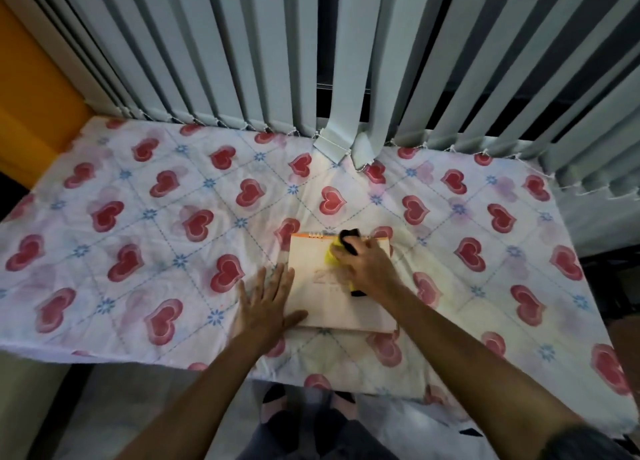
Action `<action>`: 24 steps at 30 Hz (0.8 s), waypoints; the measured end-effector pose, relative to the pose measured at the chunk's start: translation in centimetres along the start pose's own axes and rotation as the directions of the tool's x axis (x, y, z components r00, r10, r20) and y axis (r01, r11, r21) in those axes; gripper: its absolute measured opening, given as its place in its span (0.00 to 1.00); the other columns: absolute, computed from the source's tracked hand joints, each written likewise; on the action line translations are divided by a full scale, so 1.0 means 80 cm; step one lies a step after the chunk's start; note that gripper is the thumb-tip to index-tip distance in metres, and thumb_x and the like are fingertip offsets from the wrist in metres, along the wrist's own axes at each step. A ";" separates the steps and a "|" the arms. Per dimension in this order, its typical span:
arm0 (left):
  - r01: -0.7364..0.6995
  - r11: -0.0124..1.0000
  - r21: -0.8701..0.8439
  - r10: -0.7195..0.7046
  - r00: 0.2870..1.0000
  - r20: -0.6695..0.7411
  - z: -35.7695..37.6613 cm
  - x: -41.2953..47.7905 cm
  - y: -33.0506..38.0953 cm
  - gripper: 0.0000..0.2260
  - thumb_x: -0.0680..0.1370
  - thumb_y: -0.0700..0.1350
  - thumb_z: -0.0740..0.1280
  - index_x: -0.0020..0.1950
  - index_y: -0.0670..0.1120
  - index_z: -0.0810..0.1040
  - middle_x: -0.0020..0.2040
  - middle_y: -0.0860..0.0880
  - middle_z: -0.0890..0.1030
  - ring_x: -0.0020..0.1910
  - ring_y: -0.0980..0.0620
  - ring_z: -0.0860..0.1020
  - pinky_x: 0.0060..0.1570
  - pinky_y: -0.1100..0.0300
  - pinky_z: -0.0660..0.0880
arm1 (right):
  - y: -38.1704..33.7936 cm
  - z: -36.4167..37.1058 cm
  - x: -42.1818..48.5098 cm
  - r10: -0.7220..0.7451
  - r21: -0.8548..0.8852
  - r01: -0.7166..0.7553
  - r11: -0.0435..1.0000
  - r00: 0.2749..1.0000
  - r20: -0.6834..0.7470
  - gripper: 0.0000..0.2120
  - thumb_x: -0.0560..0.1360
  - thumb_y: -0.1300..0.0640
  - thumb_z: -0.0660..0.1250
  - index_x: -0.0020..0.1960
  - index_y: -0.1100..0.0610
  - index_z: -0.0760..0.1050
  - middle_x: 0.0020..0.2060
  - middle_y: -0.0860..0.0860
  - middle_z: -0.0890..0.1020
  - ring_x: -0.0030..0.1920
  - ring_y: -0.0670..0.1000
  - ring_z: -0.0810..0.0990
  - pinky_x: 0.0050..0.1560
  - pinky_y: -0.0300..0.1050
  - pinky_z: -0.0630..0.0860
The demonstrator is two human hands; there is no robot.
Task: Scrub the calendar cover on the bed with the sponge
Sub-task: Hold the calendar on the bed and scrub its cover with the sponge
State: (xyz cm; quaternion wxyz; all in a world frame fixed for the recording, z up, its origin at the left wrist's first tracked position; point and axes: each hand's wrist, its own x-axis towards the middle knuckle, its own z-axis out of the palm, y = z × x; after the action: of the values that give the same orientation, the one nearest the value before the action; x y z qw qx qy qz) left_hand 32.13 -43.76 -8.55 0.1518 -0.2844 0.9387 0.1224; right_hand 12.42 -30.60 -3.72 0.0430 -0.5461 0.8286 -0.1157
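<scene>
A pale spiral-bound calendar (325,297) lies flat on the bed (145,238), its orange top edge and wire rings pointing away from me. My right hand (372,269) is shut on a yellow and black sponge (334,256), which presses on the upper part of the cover. Most of the sponge is hidden under the fingers. My left hand (265,307) rests flat with fingers spread at the calendar's left edge, thumb on its lower left corner.
The bed sheet is white with red hearts and blue flowers. Vertical grey blinds (242,51) hang along the far side; two slats (346,137) drape onto the sheet. An orange wall (31,113) stands at the left. My feet (308,407) show below the near edge.
</scene>
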 end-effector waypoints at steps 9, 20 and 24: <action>-0.014 0.996 0.085 0.019 0.999 -0.051 -0.002 -0.008 0.004 0.40 0.73 0.71 0.48 0.74 0.51 0.32 0.78 0.46 0.38 0.77 0.42 0.39 0.72 0.36 0.43 | 0.010 -0.002 -0.007 -0.082 -0.069 0.080 0.994 0.996 -0.022 0.20 0.64 0.64 0.76 0.56 0.60 0.80 0.55 0.64 0.80 0.42 0.70 0.76 0.39 0.60 0.80; -0.048 0.999 0.006 0.048 0.998 0.047 -0.004 0.000 -0.007 0.53 0.57 0.82 0.39 0.71 0.53 0.26 0.73 0.51 0.28 0.73 0.47 0.31 0.70 0.36 0.37 | 0.006 0.015 -0.065 -0.479 0.181 0.464 0.867 0.877 0.049 0.13 0.75 0.58 0.67 0.58 0.53 0.80 0.60 0.57 0.79 0.49 0.64 0.79 0.53 0.55 0.76; -0.046 0.999 -0.002 0.046 0.997 0.056 -0.003 0.002 -0.007 0.52 0.57 0.81 0.40 0.70 0.54 0.25 0.72 0.51 0.28 0.75 0.45 0.33 0.70 0.37 0.37 | 0.044 0.000 -0.044 -0.316 0.150 0.309 0.939 0.948 0.027 0.14 0.71 0.62 0.73 0.56 0.54 0.82 0.59 0.59 0.80 0.45 0.66 0.77 0.48 0.58 0.77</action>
State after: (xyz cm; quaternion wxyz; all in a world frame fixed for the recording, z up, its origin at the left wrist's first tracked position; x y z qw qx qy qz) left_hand 32.26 -44.33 -8.48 0.1749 -0.2594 0.9403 0.1339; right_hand 10.67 -26.06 -4.75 0.0845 -0.6691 0.7194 -0.1665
